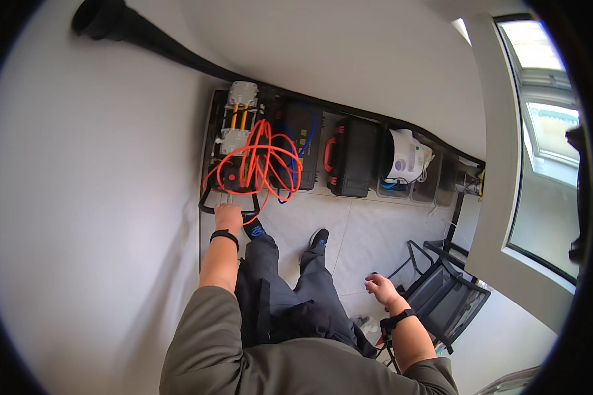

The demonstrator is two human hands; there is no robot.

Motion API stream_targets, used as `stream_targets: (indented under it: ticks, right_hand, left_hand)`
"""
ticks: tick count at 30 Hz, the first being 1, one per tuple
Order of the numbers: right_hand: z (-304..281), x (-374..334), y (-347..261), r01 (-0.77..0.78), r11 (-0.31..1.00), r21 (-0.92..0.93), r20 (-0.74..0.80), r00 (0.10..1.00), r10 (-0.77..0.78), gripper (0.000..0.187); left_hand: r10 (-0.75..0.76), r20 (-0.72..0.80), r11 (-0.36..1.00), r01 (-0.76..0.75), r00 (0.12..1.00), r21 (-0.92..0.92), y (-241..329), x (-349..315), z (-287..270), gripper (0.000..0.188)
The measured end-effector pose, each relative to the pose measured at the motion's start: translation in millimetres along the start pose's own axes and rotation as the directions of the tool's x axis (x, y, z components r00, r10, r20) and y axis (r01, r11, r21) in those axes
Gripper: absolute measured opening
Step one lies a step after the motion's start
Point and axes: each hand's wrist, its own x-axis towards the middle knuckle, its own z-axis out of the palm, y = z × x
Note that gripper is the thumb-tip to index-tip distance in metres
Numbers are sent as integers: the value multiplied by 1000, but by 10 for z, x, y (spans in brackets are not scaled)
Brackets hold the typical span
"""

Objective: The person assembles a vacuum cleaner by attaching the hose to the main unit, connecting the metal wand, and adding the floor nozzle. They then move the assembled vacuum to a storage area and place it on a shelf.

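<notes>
My left hand (228, 216) is closed round the black bar handle (251, 213) at the near end of a machine with grey metal housings (235, 141) and yellow rods. A loose coil of orange cable (270, 155) lies over the machine and the dark case beside it. My right hand (381, 289) hangs over the floor to the right, well apart from the machine. Its fingers are curled, with a small dark bit at the fingertips that I cannot make out. Both wrists wear black bands.
Along the wall stand a black case (357, 158) with a red handle, a white appliance (405, 157) on a clear bin, and more bins (447, 181). A long black hose (158, 46) runs behind them. A folding chair (447, 296) stands at right, near an open window (553, 125).
</notes>
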Motion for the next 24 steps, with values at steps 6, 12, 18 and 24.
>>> stream_targets:
  ticks: [6,12,18,24]
  right_hand:
    - [53,-65,109,-4,998,-67,2,1000,5,36]
    - [89,11,136,10,995,-97,5,1000,-10,37]
    - [119,106,-47,12,995,-101,30,1000,-9,33]
    - [151,481,-253,60,954,-295,97,995,-32,44]
  left_hand:
    - [14,116,999,-18,993,28,-10,-50,-158,20]
    - [27,89,999,-29,996,21,-78,-52,-147,20]
    - [16,75,1000,-17,997,11,-73,4,-18,19]
    - [43,24,999,-43,999,11,-79,-33,-30,19]
